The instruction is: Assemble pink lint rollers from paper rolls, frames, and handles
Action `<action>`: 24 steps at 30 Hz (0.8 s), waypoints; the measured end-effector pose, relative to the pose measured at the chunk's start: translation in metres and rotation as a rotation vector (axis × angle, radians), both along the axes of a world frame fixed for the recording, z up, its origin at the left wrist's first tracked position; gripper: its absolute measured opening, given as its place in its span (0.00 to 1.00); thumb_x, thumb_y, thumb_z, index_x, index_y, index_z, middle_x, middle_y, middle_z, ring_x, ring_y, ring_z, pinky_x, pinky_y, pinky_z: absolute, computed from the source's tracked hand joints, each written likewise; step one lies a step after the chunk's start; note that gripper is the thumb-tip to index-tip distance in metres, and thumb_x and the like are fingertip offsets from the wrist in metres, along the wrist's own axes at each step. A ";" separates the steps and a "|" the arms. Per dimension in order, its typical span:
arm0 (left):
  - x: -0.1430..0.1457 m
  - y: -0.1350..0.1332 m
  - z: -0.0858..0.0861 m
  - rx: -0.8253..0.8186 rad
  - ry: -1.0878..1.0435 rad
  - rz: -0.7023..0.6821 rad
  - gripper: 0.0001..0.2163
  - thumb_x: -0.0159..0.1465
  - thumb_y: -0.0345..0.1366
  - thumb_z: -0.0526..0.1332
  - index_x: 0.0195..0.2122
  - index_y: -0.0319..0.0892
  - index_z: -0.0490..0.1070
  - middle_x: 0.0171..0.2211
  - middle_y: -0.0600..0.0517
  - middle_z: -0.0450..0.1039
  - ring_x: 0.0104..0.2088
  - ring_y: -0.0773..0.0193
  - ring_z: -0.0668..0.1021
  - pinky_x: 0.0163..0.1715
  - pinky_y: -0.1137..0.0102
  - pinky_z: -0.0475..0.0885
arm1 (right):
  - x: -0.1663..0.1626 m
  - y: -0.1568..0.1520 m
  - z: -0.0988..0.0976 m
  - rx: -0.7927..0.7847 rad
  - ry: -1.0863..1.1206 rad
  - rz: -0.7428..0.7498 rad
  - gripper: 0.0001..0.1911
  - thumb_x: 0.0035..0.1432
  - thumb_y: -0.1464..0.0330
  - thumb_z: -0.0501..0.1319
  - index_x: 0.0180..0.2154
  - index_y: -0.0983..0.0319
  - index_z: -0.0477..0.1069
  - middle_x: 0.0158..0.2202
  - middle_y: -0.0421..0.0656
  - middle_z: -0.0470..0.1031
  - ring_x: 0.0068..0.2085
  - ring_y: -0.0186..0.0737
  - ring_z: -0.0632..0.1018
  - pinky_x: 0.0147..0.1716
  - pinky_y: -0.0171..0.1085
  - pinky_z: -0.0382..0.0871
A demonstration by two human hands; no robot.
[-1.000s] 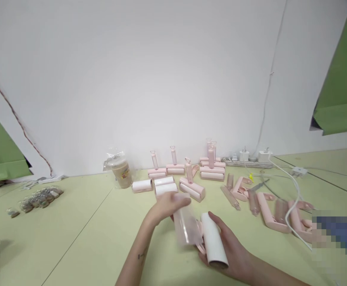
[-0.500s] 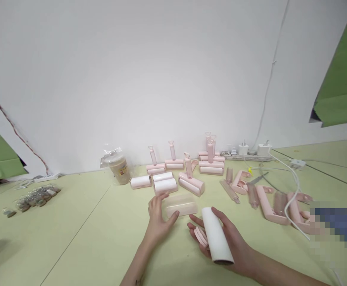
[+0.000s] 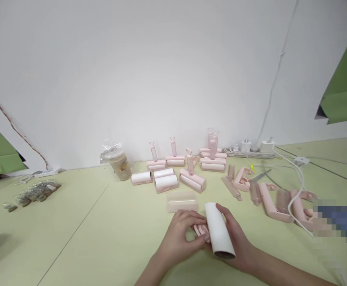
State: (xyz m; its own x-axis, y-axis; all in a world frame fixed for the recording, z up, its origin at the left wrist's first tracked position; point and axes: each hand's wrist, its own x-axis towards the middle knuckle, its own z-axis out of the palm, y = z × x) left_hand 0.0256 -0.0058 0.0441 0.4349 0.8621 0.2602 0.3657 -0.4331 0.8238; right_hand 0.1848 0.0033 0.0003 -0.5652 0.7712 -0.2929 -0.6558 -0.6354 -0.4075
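My right hand [image 3: 241,243] is wrapped round a white lint roller refill [image 3: 220,229], which is tilted with its open end towards me. Pink round end caps [image 3: 201,230] lie stacked in that same hand, left of the roll. My left hand [image 3: 180,233] has its fingers closed on these caps, and its fingertips are partly hidden. Just beyond it, a translucent cover [image 3: 182,202] lies on the table. Pink lint rollers [image 3: 192,180] stand farther back, their handles upright. More white refills [image 3: 166,183] lie to their left.
Pink roller frames [image 3: 273,206] and clear pink handles [image 3: 231,187] lie at the right, near white cables [image 3: 301,178] and a power strip [image 3: 247,153]. A bagged drink cup [image 3: 119,166] stands by the wall. Small clear-topped pieces [image 3: 38,192] lie at the left.
My left hand has let go of the translucent cover and moved right and nearer, onto the pink caps. My right hand still holds the refill.
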 end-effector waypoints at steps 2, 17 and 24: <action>0.001 -0.001 -0.001 -0.015 -0.021 0.018 0.10 0.54 0.32 0.60 0.38 0.47 0.73 0.39 0.51 0.73 0.45 0.57 0.69 0.47 0.64 0.61 | -0.002 -0.002 0.004 -0.006 0.021 0.003 0.18 0.55 0.55 0.55 0.27 0.64 0.70 0.22 0.41 0.74 0.24 0.35 0.74 0.30 0.35 0.68; 0.003 -0.002 0.009 -0.500 -0.486 0.020 0.14 0.57 0.41 0.58 0.43 0.43 0.72 0.47 0.48 0.71 0.45 0.56 0.73 0.48 0.64 0.65 | -0.007 -0.016 0.003 0.195 -0.124 0.561 0.32 0.55 0.47 0.40 0.27 0.66 0.68 0.22 0.46 0.72 0.20 0.35 0.73 0.14 0.29 0.63; 0.009 -0.012 0.003 -0.513 -0.349 -0.110 0.18 0.60 0.45 0.52 0.49 0.48 0.67 0.51 0.51 0.67 0.39 0.62 0.74 0.40 0.70 0.69 | -0.010 -0.010 -0.016 0.100 -0.123 0.461 0.36 0.50 0.41 0.41 0.21 0.65 0.68 0.17 0.42 0.68 0.17 0.35 0.71 0.10 0.32 0.64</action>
State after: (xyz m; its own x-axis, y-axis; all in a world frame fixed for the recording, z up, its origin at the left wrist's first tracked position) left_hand 0.0349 -0.0182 0.0473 0.4919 0.8701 -0.0317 0.0132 0.0290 0.9995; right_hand 0.1751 -0.0069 -0.0161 -0.8203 0.4768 -0.3159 -0.2589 -0.8020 -0.5383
